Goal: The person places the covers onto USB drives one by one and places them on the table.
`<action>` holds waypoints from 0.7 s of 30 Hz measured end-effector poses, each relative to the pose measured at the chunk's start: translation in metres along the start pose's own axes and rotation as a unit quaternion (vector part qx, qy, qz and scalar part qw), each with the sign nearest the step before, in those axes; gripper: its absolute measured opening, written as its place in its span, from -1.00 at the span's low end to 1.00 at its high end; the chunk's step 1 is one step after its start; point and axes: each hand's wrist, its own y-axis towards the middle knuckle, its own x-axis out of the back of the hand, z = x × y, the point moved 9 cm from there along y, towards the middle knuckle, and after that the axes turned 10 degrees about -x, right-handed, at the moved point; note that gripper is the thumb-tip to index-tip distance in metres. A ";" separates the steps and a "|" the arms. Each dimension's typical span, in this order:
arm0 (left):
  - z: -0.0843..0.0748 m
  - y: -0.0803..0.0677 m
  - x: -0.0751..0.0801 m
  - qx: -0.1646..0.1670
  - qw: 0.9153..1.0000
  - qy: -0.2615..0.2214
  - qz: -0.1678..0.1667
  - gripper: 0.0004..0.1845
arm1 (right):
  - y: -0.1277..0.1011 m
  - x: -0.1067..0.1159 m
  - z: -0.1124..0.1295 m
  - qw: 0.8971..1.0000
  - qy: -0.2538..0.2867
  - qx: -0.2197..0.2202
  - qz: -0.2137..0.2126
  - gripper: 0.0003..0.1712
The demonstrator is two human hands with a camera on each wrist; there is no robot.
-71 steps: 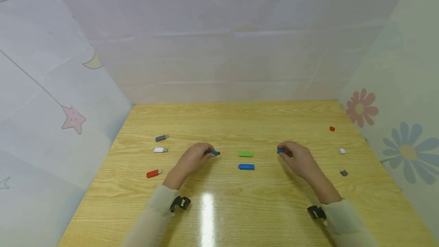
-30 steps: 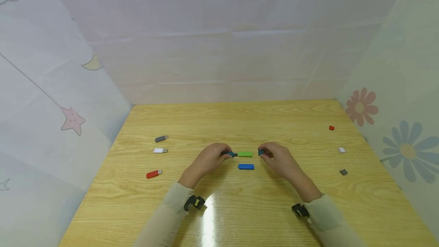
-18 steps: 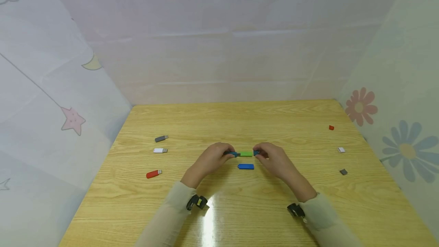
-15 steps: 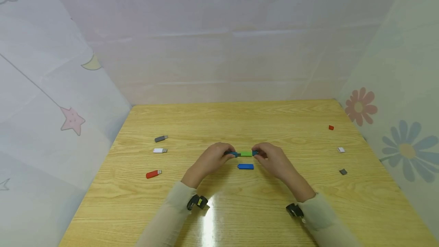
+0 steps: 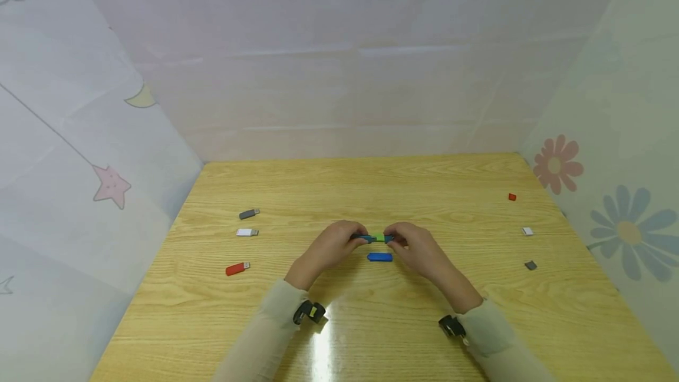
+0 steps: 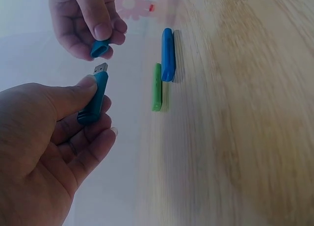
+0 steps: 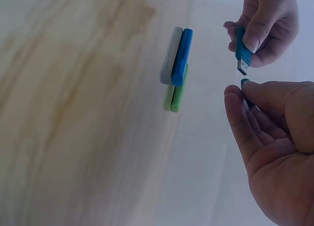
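1. Left hand (image 6: 46, 152) pinches a teal USB stick (image 6: 95, 96), metal plug bare and pointing at the teal cap (image 6: 100, 49), which the right hand (image 7: 274, 152) pinches; both are held above the surface (image 5: 371, 335), plug and cap near but apart.
2. Risk: the cap's opening looks slightly off the plug's line, so it may catch on the plug's edge, or slip from its small pinch.
3. Risk: a dropped part could land on the green stick (image 6: 156, 87) or blue stick (image 6: 168, 54) just beside.
4. Against 2.4 s ago: the hands, then well apart, have closed in over the green stick.
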 end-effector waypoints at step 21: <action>-0.007 0.006 -0.003 -0.001 1.000 -0.012 0.005 -0.80 | -0.002 -0.003 0.007 1.000 0.002 0.024 0.002 -0.74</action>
